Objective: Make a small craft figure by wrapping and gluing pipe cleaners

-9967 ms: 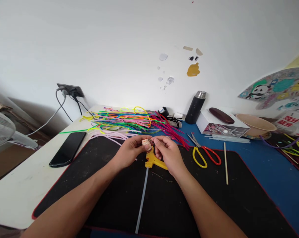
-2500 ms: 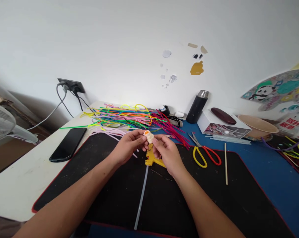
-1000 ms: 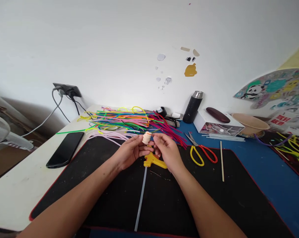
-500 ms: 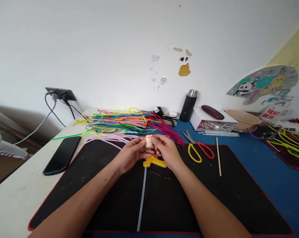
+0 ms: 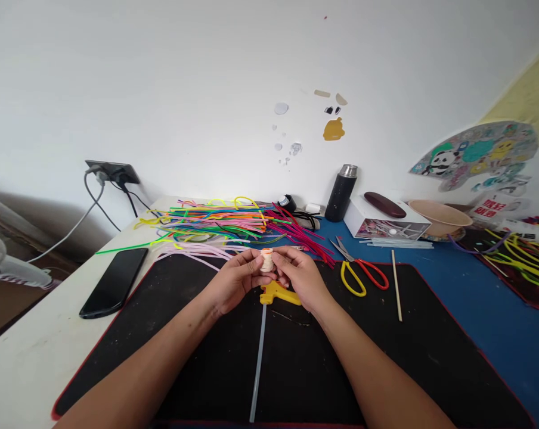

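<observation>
1. Head view: the cream-coloured ridged roll, with a touch of orange at its top, stands roughly upright between the two hands, held up above the black mat.
2. From where I stand, the left hand has its thumb and forefinger closed against one side of the roll; the other fingers curl loosely below it.
3. The right hand comes in from the opposite side, thumb and fingertips drawn together and pressed to the roll. Its lower fingers are tucked in, and I can't tell what they touch.
4. Just beneath the hands lies a yellow glue gun, its front part hidden by the fingers. A translucent glue stick runs from it towards the near edge of the mat.
5. To the right of the hands, the scissors, one handle yellow and one red, lie with blades slightly parted, near a pale wooden stick.
6. As for writing, a white packet at the far right bears bold red characters, too blurred for me to read.
7. A panda picture shows on the sticker-covered fan shape against the wall. The phone at the left lies with its screen dark.
8. Behind the hands spreads a heap of many-coloured pipe cleaners.
</observation>
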Demonstrator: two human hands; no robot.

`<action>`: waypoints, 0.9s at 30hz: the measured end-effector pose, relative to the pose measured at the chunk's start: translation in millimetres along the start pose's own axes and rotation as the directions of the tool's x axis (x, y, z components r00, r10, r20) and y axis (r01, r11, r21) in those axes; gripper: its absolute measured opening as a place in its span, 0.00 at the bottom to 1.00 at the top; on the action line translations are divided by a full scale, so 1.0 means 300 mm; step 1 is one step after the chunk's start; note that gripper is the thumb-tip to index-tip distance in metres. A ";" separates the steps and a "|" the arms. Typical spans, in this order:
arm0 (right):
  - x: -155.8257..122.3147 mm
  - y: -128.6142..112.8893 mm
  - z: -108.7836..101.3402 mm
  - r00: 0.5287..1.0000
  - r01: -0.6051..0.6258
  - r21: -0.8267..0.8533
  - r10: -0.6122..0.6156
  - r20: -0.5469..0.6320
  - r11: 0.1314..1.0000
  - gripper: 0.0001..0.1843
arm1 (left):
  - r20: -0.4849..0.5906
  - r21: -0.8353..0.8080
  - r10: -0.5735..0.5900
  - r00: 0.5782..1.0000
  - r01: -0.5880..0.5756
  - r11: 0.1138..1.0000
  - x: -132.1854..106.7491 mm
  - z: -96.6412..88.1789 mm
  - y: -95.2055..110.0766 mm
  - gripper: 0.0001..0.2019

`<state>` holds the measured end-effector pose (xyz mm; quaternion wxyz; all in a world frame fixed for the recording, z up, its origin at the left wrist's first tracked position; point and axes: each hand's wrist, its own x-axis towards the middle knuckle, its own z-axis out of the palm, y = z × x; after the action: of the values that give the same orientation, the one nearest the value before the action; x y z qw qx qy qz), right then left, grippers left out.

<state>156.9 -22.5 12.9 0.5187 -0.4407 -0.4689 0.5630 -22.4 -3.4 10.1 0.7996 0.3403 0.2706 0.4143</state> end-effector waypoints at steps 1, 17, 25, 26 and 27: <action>0.000 0.001 -0.001 1.000 0.004 0.002 -0.004 0.002 1.000 0.23 | 0.005 -0.003 -0.001 1.000 0.001 1.000 0.000 -0.001 0.000 0.19; 0.004 0.003 0.006 1.000 0.021 0.008 -0.021 -0.016 1.000 0.26 | -0.040 0.111 0.083 0.996 -0.078 0.991 -0.003 0.019 -0.001 0.20; 0.009 0.012 0.013 0.998 0.059 -0.050 -0.059 0.006 0.997 0.24 | -0.071 0.143 0.095 0.993 -0.084 0.986 0.012 0.011 -0.016 0.20; 0.009 0.012 0.015 0.998 0.057 -0.049 -0.057 0.012 0.997 0.24 | -0.076 0.140 0.089 0.993 -0.078 0.987 0.014 0.006 -0.017 0.20; 0.009 0.012 0.016 0.998 0.054 -0.049 -0.053 0.017 0.997 0.24 | -0.080 0.138 0.085 0.993 -0.074 0.988 0.016 0.001 -0.017 0.20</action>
<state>151.5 -20.2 10.3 0.5191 -0.4362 -0.4982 0.5404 -17.3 -1.8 5.7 0.7452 0.3860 0.3183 0.4409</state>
